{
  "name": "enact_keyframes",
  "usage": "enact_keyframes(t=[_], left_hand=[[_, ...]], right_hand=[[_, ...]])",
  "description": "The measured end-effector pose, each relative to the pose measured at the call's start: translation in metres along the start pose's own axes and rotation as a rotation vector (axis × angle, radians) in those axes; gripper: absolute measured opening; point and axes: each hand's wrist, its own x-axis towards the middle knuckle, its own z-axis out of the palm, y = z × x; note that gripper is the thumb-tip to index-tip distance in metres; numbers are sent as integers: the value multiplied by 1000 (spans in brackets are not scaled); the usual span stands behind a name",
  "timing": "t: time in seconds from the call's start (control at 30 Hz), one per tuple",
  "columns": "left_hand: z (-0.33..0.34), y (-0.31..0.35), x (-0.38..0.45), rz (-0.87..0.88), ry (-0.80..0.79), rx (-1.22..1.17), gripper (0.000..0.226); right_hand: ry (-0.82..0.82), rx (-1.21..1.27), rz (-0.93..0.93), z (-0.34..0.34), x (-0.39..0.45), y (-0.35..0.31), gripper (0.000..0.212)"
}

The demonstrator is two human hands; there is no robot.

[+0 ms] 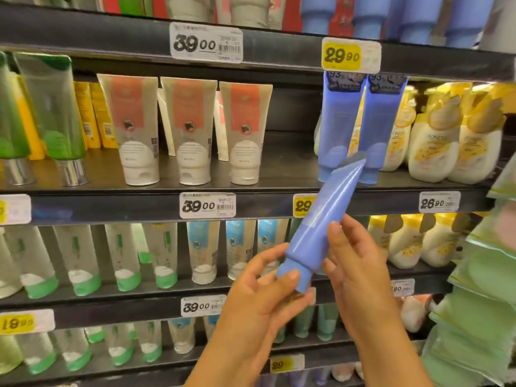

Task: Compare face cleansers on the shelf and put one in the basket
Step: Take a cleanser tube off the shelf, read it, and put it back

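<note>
Cleanser shelving (279,174) fills the far side, its dark shelf edges running left to right with price tags clipped on. Pale tubes with coral panels (190,129) stand in a row mid-shelf, a bare gap of shelf to their right before two upright blue tubes (360,124). Green packets (480,303) crowd the near right edge. In front, in open air off the shelves, a blue cleanser tube (321,219) tilts, crimped end up and right, cap down. Left hand (259,297) pinches the cap between thumb and fingers. Right hand (360,272) lies against the tube's right side, fingers fairly straight, fingertips touching it.
</note>
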Motion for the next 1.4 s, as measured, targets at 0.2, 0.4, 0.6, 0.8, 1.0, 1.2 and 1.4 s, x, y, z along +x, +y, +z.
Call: enact_keyframes(t=[0.2,0.4,0.6,0.8,1.0,1.2,1.4], left_hand=[[-9,2,-3,20,42,117,46],[-12,1,-5,-107,20,-107,53],[-16,3,-5,-143,53,-214,44],[-22,-1,-5,-102,92,-144,45],[-23,1,-7,-129,79,-167,44],[-16,-3,-12,-222,68,-171,30],[-23,-6,-9,-172,69,-147,44]], right_hand=[[141,172,57,18,-5,2,43],[162,310,117,24,-9,7,34],[126,429,150,28,-10,10,32],[79,339,204,29,-10,15,31],[148,323,151,32,-10,15,40],[200,365,157,32,-12,19,37],[135,337,182,28,-14,16,33]])
